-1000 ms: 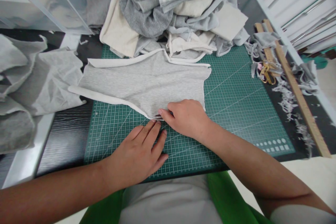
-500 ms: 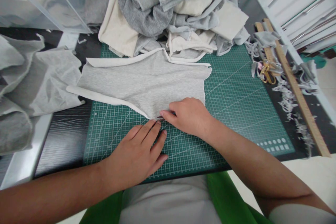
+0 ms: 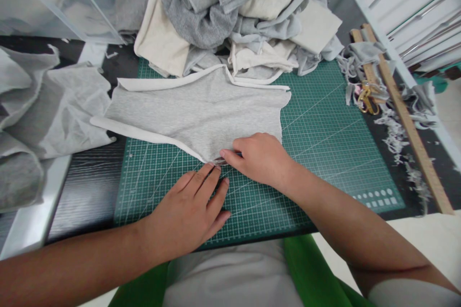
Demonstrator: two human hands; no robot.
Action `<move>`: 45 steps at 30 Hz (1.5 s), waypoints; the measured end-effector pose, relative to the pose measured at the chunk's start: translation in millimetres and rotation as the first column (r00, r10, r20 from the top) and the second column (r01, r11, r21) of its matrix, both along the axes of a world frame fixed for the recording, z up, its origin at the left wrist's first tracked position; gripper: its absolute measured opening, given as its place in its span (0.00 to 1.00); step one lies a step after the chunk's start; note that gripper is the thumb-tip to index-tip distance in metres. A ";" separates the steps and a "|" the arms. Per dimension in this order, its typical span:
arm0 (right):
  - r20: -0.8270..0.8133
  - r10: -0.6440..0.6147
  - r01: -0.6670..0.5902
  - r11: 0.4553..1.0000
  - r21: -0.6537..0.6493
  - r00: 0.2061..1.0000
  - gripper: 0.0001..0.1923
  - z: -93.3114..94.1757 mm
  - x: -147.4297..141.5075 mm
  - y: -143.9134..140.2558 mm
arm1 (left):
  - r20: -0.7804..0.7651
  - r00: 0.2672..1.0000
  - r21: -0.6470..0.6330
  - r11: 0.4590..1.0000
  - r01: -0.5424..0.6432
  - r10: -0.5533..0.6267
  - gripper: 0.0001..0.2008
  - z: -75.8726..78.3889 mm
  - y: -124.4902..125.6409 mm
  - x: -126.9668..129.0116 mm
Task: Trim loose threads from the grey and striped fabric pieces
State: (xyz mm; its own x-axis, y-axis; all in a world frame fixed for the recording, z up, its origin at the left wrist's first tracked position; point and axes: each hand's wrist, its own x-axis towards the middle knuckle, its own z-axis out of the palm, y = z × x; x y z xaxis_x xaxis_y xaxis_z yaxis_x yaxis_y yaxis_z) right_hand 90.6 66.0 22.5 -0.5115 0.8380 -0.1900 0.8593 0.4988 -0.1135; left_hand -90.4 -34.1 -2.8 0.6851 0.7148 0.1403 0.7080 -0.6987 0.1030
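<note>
A light grey piece of knit fabric (image 3: 201, 110) lies spread over the green cutting mat (image 3: 162, 177), with pale rolled edges along its upper and lower sides. My left hand (image 3: 192, 206) rests palm down below it, fingers stretched out, the fingertips at the fabric's lower corner. Just right of those fingertips, my right hand (image 3: 261, 158) is closed around a small thin metal tool (image 3: 219, 160). The tool's tip points left at the fabric edge. Most of the tool is hidden under my right fingers, so its exact kind cannot be made out.
Folded grey and cream fabrics (image 3: 205, 24) are piled behind the mat. More grey fabric (image 3: 72, 110) lies on the left, near a clear plastic bin (image 3: 68, 0). To the right are a wooden ruler (image 3: 410, 124), gold-handled scissors (image 3: 367, 98) and shredded scraps (image 3: 392, 136).
</note>
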 end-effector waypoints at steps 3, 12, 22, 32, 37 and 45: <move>-0.001 -0.004 0.004 1.000 -0.009 1.000 0.26 0.4 -0.1 0.3 | -0.001 1.000 0.005 1.000 -0.003 0.003 0.23 -0.2 -0.1 0.0; 0.018 -0.010 0.010 1.000 0.001 1.000 0.26 -0.6 -2.7 -1.8 | -0.027 1.000 0.027 1.000 -0.009 0.010 0.23 0.3 -2.2 1.9; 0.022 0.004 -0.005 0.999 0.035 1.000 0.27 -1.5 -4.8 -5.9 | -0.059 0.998 0.039 0.999 0.000 0.002 0.23 1.0 -3.4 3.0; 0.020 -0.001 0.000 0.999 0.032 1.000 0.28 -1.3 -7.6 -8.7 | -0.063 0.998 0.060 0.998 -0.006 0.010 0.24 -1.2 -5.3 4.2; 0.004 0.003 -0.004 1.000 0.030 1.000 0.30 -1.8 -10.8 -11.4 | -0.073 0.997 0.055 0.998 -0.005 0.009 0.24 -0.4 -4.9 4.4; 0.002 0.007 -0.007 0.999 0.043 1.000 0.28 -1.8 -9.3 -12.4 | -0.071 0.997 0.052 0.999 0.000 0.004 0.24 0.7 -3.3 5.6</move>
State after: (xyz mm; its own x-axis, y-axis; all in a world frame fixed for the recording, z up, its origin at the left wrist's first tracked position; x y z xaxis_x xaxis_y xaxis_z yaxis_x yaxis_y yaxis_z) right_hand 81.3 53.6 20.7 -0.5175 0.8415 -0.1550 0.8557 0.5095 -0.0906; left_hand -84.8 -37.3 -2.1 0.6930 0.7094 0.1285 0.7138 -0.7002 0.0159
